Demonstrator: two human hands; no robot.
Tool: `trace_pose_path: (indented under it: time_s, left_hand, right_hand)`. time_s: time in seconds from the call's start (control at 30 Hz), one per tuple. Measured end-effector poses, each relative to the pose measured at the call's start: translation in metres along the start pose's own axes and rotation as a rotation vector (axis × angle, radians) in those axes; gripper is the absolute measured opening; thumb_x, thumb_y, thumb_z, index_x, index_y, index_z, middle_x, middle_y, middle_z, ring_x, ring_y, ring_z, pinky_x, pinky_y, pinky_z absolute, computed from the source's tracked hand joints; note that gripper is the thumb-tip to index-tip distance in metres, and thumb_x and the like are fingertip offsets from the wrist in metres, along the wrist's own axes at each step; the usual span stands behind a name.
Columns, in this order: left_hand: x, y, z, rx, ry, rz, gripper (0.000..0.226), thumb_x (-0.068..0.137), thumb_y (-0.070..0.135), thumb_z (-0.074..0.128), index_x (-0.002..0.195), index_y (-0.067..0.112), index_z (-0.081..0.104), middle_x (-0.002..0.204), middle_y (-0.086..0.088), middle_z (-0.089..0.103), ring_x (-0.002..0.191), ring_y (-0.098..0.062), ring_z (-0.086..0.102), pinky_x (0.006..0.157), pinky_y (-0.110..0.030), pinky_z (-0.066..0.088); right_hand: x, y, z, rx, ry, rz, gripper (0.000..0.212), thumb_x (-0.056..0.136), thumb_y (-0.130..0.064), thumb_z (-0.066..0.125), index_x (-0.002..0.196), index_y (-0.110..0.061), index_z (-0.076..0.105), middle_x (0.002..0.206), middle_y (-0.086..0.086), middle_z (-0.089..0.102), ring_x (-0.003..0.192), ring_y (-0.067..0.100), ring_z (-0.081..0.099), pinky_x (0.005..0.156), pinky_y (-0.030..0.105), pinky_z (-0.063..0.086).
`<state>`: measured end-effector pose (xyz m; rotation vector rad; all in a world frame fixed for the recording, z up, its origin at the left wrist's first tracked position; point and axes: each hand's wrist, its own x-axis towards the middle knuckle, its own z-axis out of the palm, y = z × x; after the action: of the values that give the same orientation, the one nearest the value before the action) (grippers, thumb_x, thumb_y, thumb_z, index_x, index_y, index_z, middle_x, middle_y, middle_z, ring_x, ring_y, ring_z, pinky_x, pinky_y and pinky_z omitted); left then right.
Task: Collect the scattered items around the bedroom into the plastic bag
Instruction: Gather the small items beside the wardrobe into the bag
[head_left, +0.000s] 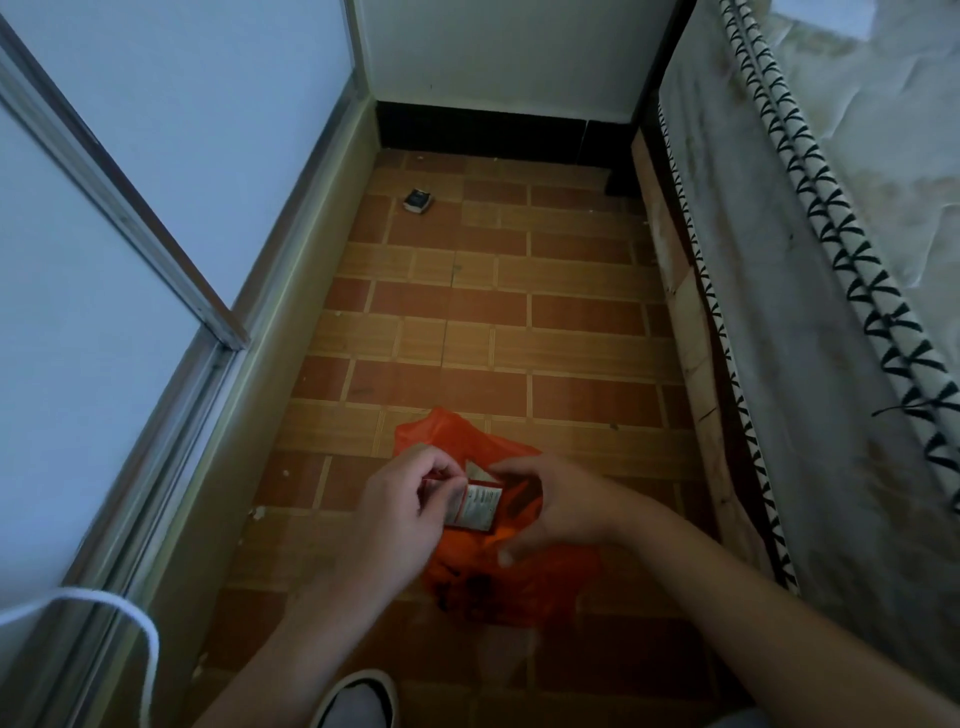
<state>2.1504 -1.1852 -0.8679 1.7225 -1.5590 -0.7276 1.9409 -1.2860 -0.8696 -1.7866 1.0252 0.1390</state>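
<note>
Tiled floor below; my left hand pinches a red packet, seemingly above the bag mouth, right hand curled alongside

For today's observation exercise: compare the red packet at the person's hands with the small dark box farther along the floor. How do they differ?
The red packet is pinched by the left hand above the orange plastic bag; the small dark box lies untouched on the tiled floor near the far wall. The packet is red with a pale printed face; the box is dark with pale sides. The packet looks flat, the box thicker. Both are small and rectangular.
</note>
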Motion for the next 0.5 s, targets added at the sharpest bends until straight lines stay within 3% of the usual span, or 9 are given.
trace_pose_path:
  time_s: [0.1, 0.23, 0.4, 0.5]
  left_hand:
    - [0.010, -0.007, 0.022, -0.030, 0.015, 0.046, 0.013, 0.094, 0.016, 0.074, 0.091, 0.026, 0.065, 0.092, 0.018, 0.064, 0.093, -0.001, 0.063, 0.071, -0.015, 0.050]
    - [0.011, -0.011, 0.035, -0.014, 0.042, 0.084, 0.011, 0.093, 0.015, 0.074, 0.094, 0.024, 0.069, 0.093, 0.018, 0.063, 0.092, -0.001, 0.062, 0.074, -0.020, 0.052]
    - [0.006, -0.017, 0.026, 0.092, 0.090, 0.099, 0.008, 0.096, 0.015, 0.070, 0.102, 0.019, 0.071, 0.101, 0.013, 0.064, 0.099, -0.005, 0.062, 0.084, -0.024, 0.053]
    - [0.003, -0.016, 0.015, 0.135, 0.126, 0.054, 0.010, 0.096, 0.015, 0.070, 0.105, 0.020, 0.071, 0.104, 0.013, 0.064, 0.102, -0.003, 0.061, 0.088, -0.014, 0.048]
  right_hand:
    - [0.007, 0.008, 0.001, 0.054, 0.082, 0.004, 0.058, 0.071, -0.035, 0.093, 0.124, -0.030, 0.072, 0.116, -0.011, 0.075, 0.108, 0.005, 0.070, 0.101, 0.040, 0.056]
    - [0.014, 0.015, 0.000, -0.040, 0.197, 0.053, 0.020, 0.085, -0.027, 0.079, 0.106, -0.028, 0.077, 0.100, -0.008, 0.074, 0.095, 0.014, 0.070, 0.089, 0.049, 0.060]
    - [0.015, 0.019, -0.001, -0.254, 0.216, 0.127, 0.019, 0.093, -0.028, 0.073, 0.112, -0.024, 0.076, 0.105, -0.004, 0.071, 0.095, 0.014, 0.065, 0.085, 0.042, 0.060]
    - [0.017, 0.024, 0.003, -0.282, 0.206, 0.138, 0.021, 0.096, -0.030, 0.071, 0.116, -0.023, 0.075, 0.109, -0.003, 0.071, 0.096, 0.014, 0.065, 0.082, 0.039, 0.060]
